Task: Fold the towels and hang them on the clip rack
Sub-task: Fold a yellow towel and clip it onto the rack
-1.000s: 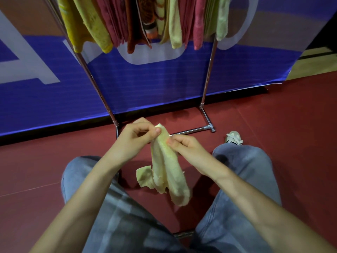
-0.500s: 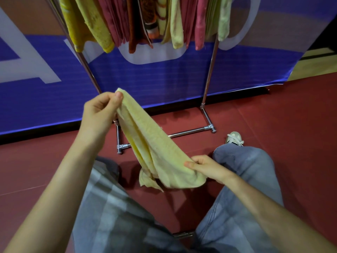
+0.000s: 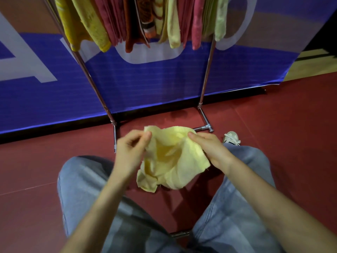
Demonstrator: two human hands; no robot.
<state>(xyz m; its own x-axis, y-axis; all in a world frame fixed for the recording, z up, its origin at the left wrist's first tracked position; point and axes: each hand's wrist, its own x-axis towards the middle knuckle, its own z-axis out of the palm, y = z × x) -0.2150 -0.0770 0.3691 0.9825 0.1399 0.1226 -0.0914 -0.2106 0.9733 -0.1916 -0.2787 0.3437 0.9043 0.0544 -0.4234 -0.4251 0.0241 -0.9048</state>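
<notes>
Two bare hands are holding one pale yellow towel (image 3: 173, 161) up between the person's knees, low in front of the clip rack (image 3: 206, 70) and above the red floor (image 3: 282, 134). The left hand (image 3: 131, 152) is pinching the towel's upper left corner between thumb and forefinger, its other fingers curling loosely underneath; this hand is slightly blurred. The right hand (image 3: 209, 148) is gripping the upper right edge, with the thumb lying on top of the cloth and the fingers tucking behind it. Between the two grips the towel is sagging into a crumpled hollow, and one lower corner is hanging down on the left side. Both legs in blue jeans (image 3: 237, 207) are spreading to either side of the cloth, and a light shoe (image 3: 231, 137) is showing just past the right knee. Behind the towel the rack's chrome base bar (image 3: 204, 127) is lying on the floor. Higher up, a crowded row of hung towels (image 3: 173, 24) in yellow, dark red, pink and pale green is dangling from the rack, in front of a blue banner (image 3: 155, 79).
</notes>
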